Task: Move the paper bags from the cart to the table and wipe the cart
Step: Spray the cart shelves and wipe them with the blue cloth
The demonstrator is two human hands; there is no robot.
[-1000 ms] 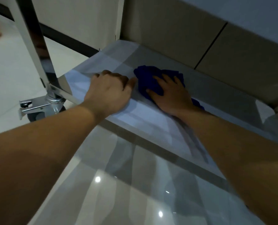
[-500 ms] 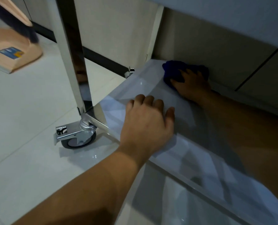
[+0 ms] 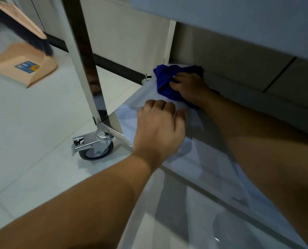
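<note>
No bags show on the cart's bottom shelf (image 3: 194, 159), so wiping seems underway: the right hand (image 3: 189, 85) grips the cloth (image 3: 164, 81) at the far corner, the left hand (image 3: 160, 126) rests loosely curled and empty on the shelf.

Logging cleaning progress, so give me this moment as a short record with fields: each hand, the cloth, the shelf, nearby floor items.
right hand: presses the blue cloth at the shelf's far corner
left hand: rests on the shelf, fingers curled
blue cloth: bunched
shelf: bottom cart shelf, shiny metal
caster: at the cart leg, with brake tab
dustpan: on floor, brush in it
</note>
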